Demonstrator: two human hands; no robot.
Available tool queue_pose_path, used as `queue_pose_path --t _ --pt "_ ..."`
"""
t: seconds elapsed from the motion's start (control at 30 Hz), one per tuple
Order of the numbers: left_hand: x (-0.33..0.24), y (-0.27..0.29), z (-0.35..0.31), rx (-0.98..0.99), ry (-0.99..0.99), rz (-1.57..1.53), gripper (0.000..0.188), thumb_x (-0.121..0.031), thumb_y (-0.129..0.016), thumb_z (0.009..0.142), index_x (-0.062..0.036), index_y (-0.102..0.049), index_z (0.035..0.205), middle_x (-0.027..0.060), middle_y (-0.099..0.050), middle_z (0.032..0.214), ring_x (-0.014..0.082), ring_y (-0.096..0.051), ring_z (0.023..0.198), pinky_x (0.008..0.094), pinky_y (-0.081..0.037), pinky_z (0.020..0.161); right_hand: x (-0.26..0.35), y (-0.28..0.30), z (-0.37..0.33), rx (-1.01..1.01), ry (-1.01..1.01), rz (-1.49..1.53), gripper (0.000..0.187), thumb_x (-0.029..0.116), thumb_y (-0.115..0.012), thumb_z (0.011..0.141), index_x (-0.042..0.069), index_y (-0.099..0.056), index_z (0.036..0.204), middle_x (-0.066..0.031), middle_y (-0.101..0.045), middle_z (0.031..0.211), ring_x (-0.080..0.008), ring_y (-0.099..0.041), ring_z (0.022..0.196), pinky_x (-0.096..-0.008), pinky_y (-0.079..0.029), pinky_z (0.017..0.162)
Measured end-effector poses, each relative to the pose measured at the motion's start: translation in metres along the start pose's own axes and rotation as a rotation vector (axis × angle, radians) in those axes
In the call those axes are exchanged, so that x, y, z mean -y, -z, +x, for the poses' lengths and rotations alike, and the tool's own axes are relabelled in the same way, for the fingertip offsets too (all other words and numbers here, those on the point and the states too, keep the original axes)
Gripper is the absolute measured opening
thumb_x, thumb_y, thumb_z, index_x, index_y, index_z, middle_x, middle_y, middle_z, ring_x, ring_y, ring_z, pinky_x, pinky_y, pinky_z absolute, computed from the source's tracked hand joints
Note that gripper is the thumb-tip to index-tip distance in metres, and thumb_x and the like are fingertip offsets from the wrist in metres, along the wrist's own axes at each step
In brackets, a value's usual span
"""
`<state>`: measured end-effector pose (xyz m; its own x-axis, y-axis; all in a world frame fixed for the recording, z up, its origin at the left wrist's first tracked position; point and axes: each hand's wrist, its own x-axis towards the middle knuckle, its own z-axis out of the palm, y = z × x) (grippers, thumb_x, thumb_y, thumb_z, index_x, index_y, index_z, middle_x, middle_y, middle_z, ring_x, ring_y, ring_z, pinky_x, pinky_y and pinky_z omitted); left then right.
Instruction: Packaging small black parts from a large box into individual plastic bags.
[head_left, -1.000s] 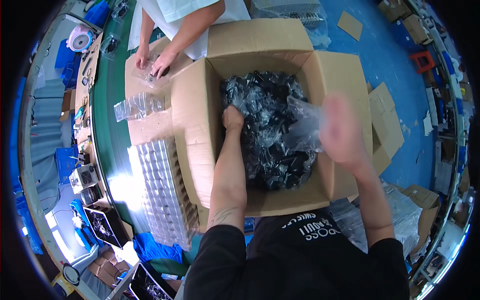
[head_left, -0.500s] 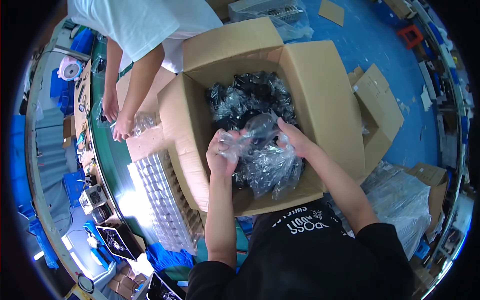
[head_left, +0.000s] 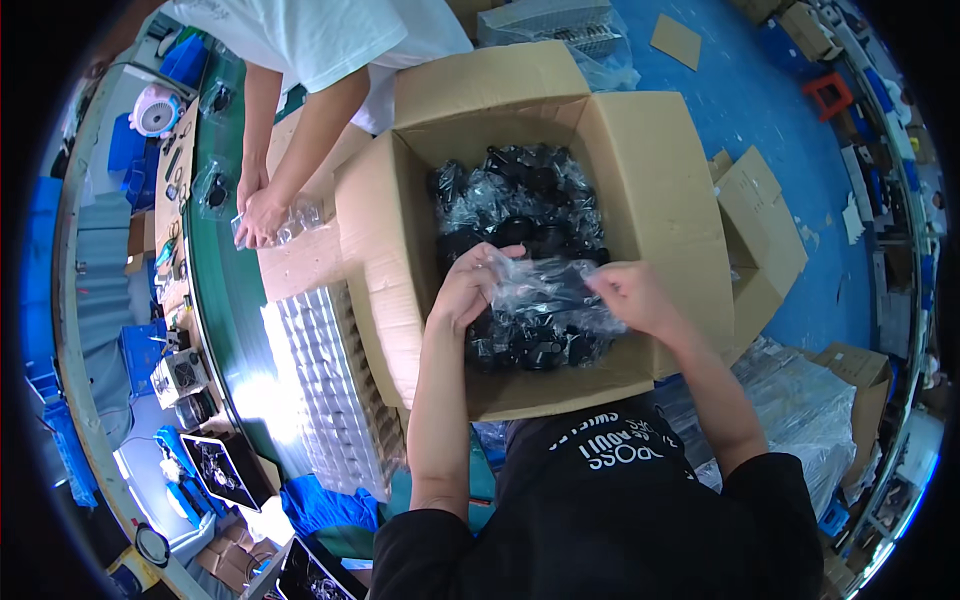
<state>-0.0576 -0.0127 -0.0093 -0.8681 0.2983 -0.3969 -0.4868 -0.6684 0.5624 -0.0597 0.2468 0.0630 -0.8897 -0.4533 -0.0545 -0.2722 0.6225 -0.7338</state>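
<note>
A clear plastic bag stretches between my two hands, above the open cardboard box. My left hand pinches its left end, with the index finger reaching over the film. The right end is gripped by the closed fingers of my right hand. Several black parts in clear bags fill the bottom of the box. Their exact kind I cannot make out. Whether anything lies inside the held bag is unclear, since black parts show through behind it.
At the left, a co-worker's hands handle a clear bag over a cardboard sheet. A stack of moulded trays leans beside the box, by the green conveyor belt. Plastic-wrapped goods and an open carton stand at the right.
My hands have moved apart, pulling the clear bag out sideways. The crumpled film that hung toward the box's near edge is now drawn up. The co-worker's hands have come together.
</note>
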Motion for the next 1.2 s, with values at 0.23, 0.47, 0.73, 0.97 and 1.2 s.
queue_pose_path --t 0.23,0.47,0.73,0.97,1.2 --pt "0.030 0.043 0.052 -0.120 0.130 0.109 0.021 0.003 -0.052 0.079 -0.0038 -0.054 0.099 0.0128 -0.060 0.092 0.0117 -0.049 0.056 0.0173 -0.039 0.044 0.025 0.027 -0.003 -0.259 -0.012 -0.193 0.031 0.016 -0.061 0.081 -0.003 -0.050 0.059 -0.0080 -0.047 0.053 -0.0225 -0.033 0.042 -0.0332 -0.030 0.043" --pt "0.052 0.113 0.132 -0.736 -0.232 0.524 0.025 -0.018 -0.064 0.079 -0.0038 -0.060 0.099 0.0071 -0.063 0.076 0.0156 -0.052 0.054 0.0277 -0.044 0.049 0.033 0.030 0.013 0.045 -0.173 -0.101 0.033 0.009 -0.064 0.077 0.001 -0.045 0.051 -0.0059 -0.049 0.055 -0.0177 -0.033 0.043 -0.0305 -0.029 0.042" --pt "0.041 0.095 0.171 -0.786 -0.130 1.396 0.020 -0.022 -0.060 0.079 -0.0048 -0.063 0.089 0.0074 -0.063 0.074 0.0230 -0.056 0.065 0.0342 -0.046 0.061 0.031 0.052 0.010 -0.061 -0.099 0.254 0.018 0.006 -0.059 0.077 0.005 -0.049 0.061 -0.0040 -0.052 0.061 -0.0138 -0.038 0.048 -0.0268 -0.032 0.046" --pt "0.031 0.093 0.110 -0.625 -0.896 0.904 0.015 -0.016 -0.049 0.087 -0.0059 -0.060 0.088 0.0082 -0.064 0.090 0.0212 -0.053 0.069 0.0311 -0.045 0.064 0.029 0.057 -0.003 0.001 -0.281 0.980 0.003 0.007 -0.053 0.079 0.005 -0.056 0.078 -0.0032 -0.054 0.065 -0.0094 -0.043 0.055 -0.0220 -0.036 0.052" --pt "-0.006 0.001 0.037 -0.448 -0.588 0.160 0.012 -0.015 -0.041 0.092 -0.0083 -0.051 0.090 0.0068 -0.058 0.084 0.0141 -0.046 0.064 0.0266 -0.041 0.059 -0.034 -0.027 0.024 0.239 -0.363 0.620 0.044 0.010 -0.059 0.081 0.000 -0.045 0.122 -0.0061 -0.059 0.077 -0.0093 -0.049 0.064 -0.0211 -0.041 0.060"
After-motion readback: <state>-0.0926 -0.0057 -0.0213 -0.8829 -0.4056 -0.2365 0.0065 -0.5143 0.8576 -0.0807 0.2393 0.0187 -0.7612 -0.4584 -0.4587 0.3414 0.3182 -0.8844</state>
